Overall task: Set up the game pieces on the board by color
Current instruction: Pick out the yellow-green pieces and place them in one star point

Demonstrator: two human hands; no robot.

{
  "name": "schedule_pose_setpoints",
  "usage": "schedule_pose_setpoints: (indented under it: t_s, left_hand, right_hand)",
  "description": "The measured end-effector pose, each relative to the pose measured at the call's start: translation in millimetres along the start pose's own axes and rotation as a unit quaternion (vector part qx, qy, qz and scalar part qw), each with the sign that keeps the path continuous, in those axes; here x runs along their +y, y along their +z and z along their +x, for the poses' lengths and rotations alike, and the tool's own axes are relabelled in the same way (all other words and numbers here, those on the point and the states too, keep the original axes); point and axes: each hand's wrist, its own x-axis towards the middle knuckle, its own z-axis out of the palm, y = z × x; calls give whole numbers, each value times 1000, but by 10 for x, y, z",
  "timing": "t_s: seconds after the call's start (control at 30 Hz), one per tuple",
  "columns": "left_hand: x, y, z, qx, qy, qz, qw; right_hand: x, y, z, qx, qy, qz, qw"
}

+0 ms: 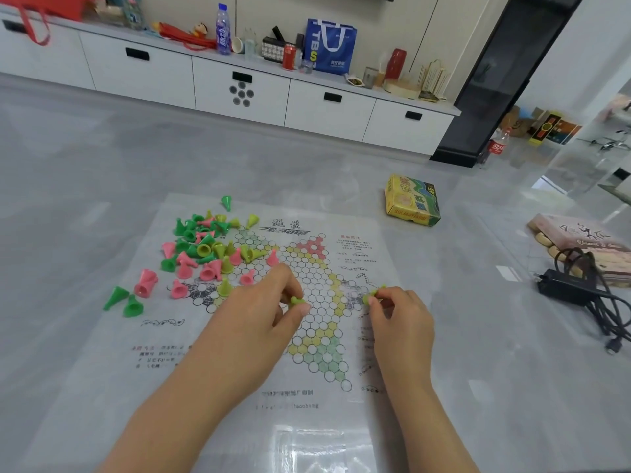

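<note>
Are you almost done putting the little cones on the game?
Barely started. No star point on the printed paper game board holds sorted pieces. The left hand and right hand each pinch a yellow-green plastic cone. The mixed heap of pink, green and yellow cones remains.

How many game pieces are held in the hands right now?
2 visible: one yellow-green piece pinched by the left hand, another by the right hand. More could be hidden inside the curled fingers.

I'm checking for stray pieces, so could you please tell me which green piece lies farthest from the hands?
The lone green cone at the paper board's far edge, lying beyond the mixed pile, apart from all the others.
</note>
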Motion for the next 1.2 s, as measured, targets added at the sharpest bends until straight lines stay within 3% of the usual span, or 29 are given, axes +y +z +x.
schedule_pose_setpoints:
  t_s: [0.17,0.27,0.37,0.5,0.7,0.9,1.1,1.2]
  left_hand:
    - [-10,-25,17,7,33,18,999]
    - [-38,-28,56,36,36,11,999]
    - [-44,-26,66,69,-5,-50,996]
    - [-23,2,36,66,-35,-97,993]
    - [-73,5,42,33,-50,-135,989]
    - [-37,-35,24,-14,-23,-179,983]
    - [-98,-83,-4,0,16,-84,996]
    - [-150,-96,7,-7,38,-56,998]
  right_hand:
    - [-61,-109,-79,13,5,32,999]
    - [-228,-302,-142,32,-35,106,993]
    - [-496,-429,-221,-65,-133,199,969]
    - [-655,-309,-313,-170,-269,154,936]
    - [-671,-173,-361,-147,-297,133,934]
    - [-684,-193,-296,-134,-182,201,953]
    - [-415,-431,158,-9,6,255,967]
    - [-310,-465,393,-11,42,240,970]
